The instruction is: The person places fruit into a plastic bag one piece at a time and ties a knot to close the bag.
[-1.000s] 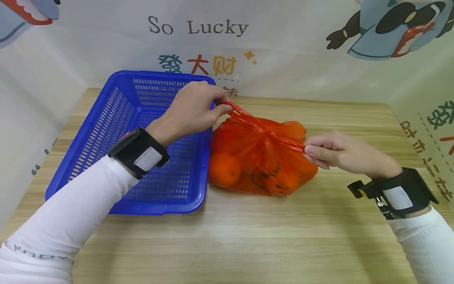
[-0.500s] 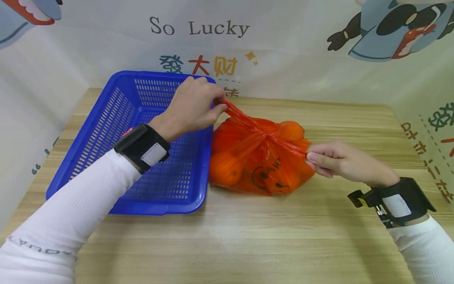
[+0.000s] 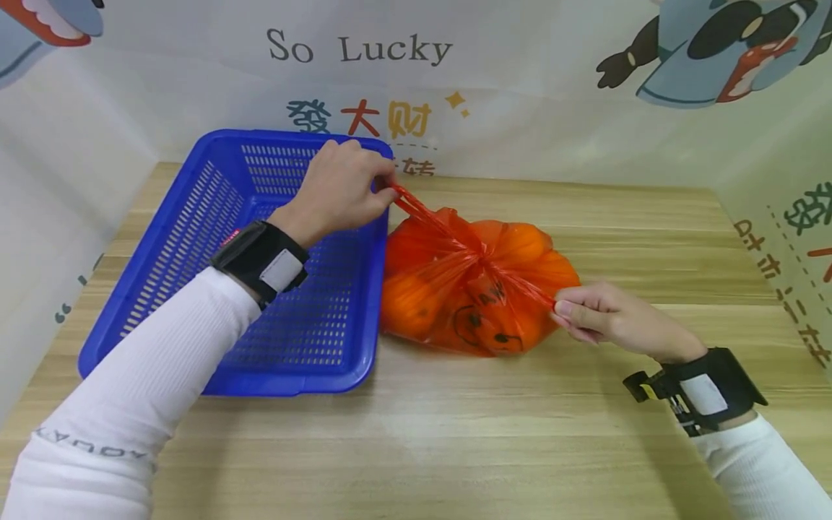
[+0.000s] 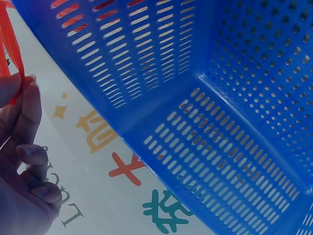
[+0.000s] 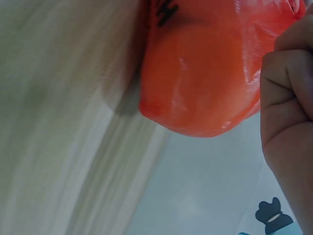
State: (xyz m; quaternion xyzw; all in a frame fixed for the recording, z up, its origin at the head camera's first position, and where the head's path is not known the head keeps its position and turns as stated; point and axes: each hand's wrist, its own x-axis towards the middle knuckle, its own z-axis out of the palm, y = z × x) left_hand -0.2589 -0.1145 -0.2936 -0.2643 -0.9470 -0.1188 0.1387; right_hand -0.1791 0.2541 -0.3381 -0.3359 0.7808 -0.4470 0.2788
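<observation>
A red translucent plastic bag [image 3: 455, 289] rests on the wooden table, with several round orange fruits showing through it and dark print on its front. Its top is gathered into a knot, and two twisted ends run out from there. My left hand [image 3: 344, 184] pinches the upper left end between thumb and finger, above the basket's right rim. The other end is pinched by my right hand [image 3: 598, 315], lower down at the bag's right side. In the left wrist view the left hand [image 4: 24, 156] holds the red strip; the right wrist view shows the right hand [image 5: 291, 93] against the bag.
A blue slotted plastic basket [image 3: 372, 318] stands left of the bag, close against it, under my left forearm. Something small and pink-red inside it is mostly hidden by the wristband. A printed white backdrop [image 3: 520, 130] rises behind the wooden table [image 3: 455, 440].
My left hand has drawn leftward and my right hand has come down and slightly left, both still gripping the ends. The knot has shifted slightly left.
</observation>
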